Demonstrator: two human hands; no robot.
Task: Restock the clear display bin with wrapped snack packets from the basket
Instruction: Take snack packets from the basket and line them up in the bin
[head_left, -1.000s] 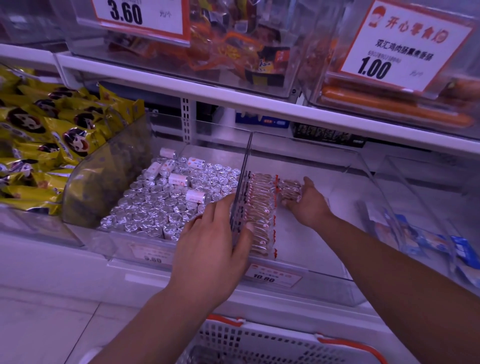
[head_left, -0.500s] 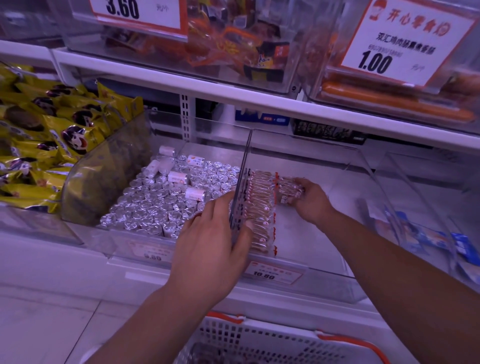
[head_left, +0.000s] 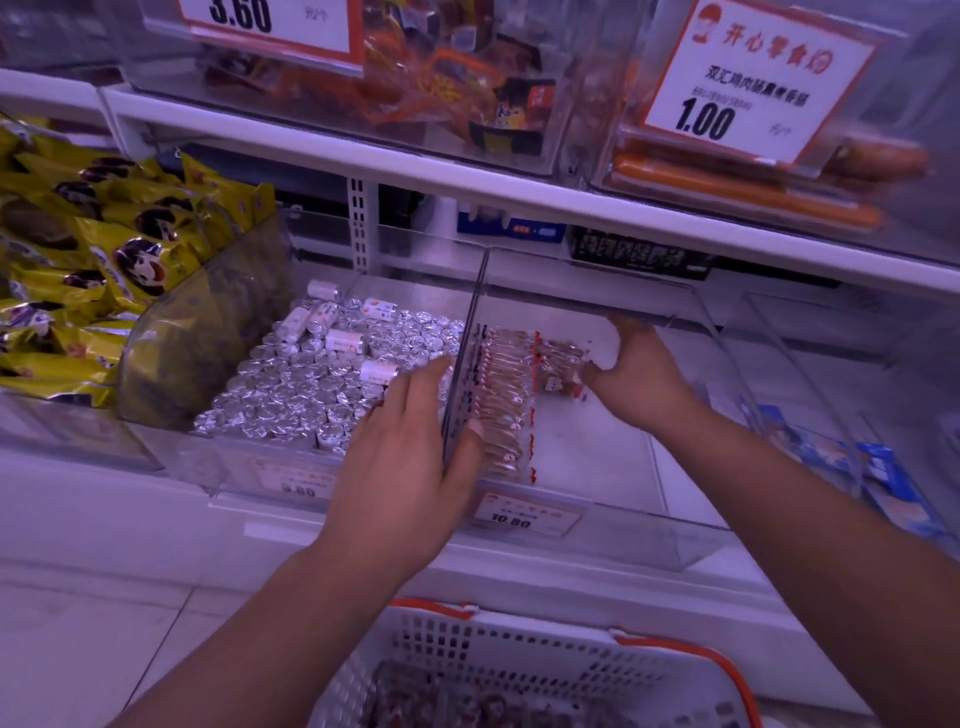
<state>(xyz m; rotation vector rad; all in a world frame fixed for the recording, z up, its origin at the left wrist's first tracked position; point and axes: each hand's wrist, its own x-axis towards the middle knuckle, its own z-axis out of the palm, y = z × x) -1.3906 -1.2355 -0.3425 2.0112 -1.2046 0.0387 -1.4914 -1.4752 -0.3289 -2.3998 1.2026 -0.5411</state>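
Placement is in hand: your right hand (head_left: 636, 382) pinches wrapped snack packets (head_left: 558, 364) at frame centre inside the clear display bin (head_left: 691, 540); your left hand (head_left: 410, 462) clasps its divider (head_left: 465, 364). Next, align them beside the row.

Wrapped packets (head_left: 501, 410) rowed against clear bin (head_left: 675, 525) divider

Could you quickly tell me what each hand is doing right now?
Left hand: grips the bin divider.
Right hand: holds snack packets.
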